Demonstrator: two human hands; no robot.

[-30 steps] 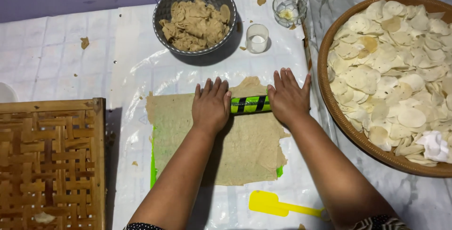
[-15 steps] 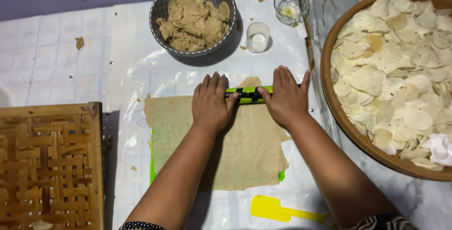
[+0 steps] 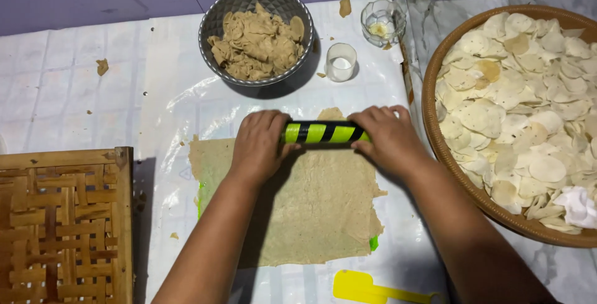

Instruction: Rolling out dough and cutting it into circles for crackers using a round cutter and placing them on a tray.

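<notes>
A green roller with black stripes (image 3: 323, 132) lies across the far edge of a thin beige dough sheet (image 3: 311, 211). My left hand (image 3: 260, 143) presses on its left end and my right hand (image 3: 384, 137) on its right end, fingers curled over it. The dough sheet rests on a green mat (image 3: 373, 243) that shows only at its edges, over a clear plastic cover (image 3: 174, 111).
A metal bowl of dough scraps (image 3: 256, 35) stands behind the sheet, with a small white cup (image 3: 341, 61) and a glass (image 3: 380, 22) beside it. A wide basket of pale round discs (image 3: 516, 111) fills the right. A woven bamboo tray (image 3: 62, 229) sits left, a yellow scraper (image 3: 367, 288) in front.
Both hands and the roller have moved away from me toward the far edge of the dough. My fingers, flat before, now curl over the roller.
</notes>
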